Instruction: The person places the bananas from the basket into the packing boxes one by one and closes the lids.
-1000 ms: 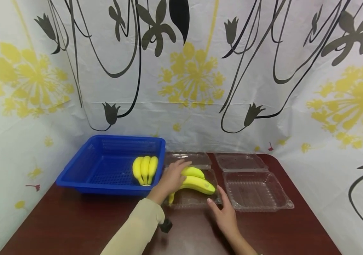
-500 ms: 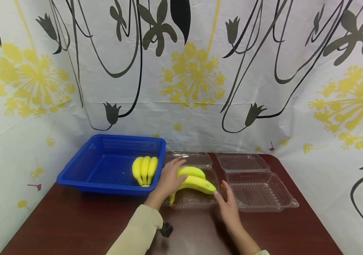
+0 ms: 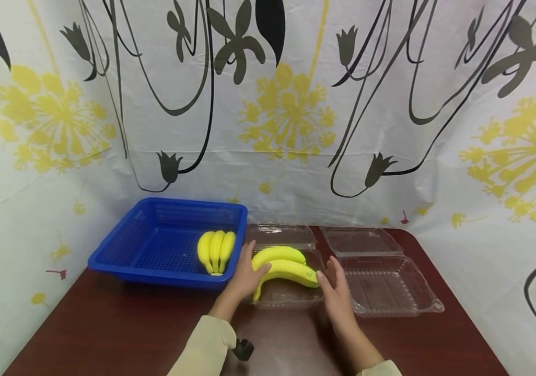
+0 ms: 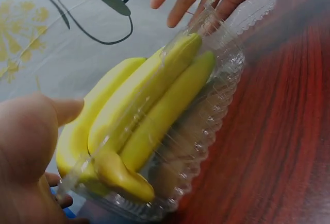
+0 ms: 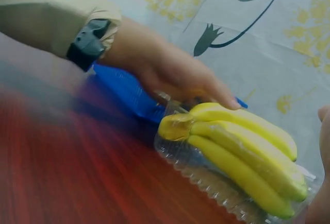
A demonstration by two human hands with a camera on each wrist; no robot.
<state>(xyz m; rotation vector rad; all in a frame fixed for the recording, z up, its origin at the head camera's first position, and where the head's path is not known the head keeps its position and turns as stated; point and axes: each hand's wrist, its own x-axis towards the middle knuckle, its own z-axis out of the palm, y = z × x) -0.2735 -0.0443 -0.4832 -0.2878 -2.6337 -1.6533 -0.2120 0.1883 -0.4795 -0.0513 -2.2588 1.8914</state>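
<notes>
A bunch of yellow bananas (image 3: 291, 271) lies in the bottom half of an open clear plastic clamshell container (image 3: 291, 297). In the left wrist view, the stem end of the bunch (image 4: 124, 175) points toward the left hand (image 4: 26, 141). That left hand (image 3: 245, 279) is at the container's left side, thumb stretched toward the bananas; whether it touches them is unclear. At the other end, the right hand (image 3: 338, 300) is held with its fingers extended beside the banana tips. Neither hand grips the fruit.
To the left stands a blue plastic basket (image 3: 155, 277) with a smaller banana bunch (image 3: 216, 250) in its right part. A second clear container (image 3: 390, 287) lies open on the right, its lid (image 3: 362, 241) toward the patterned cloth (image 3: 287, 183). All rest on a dark red table (image 3: 122, 324).
The left hand has drawn back leftward from over the bananas, uncovering more of them. The right hand has shifted slightly right. The bunch stays in the container.
</notes>
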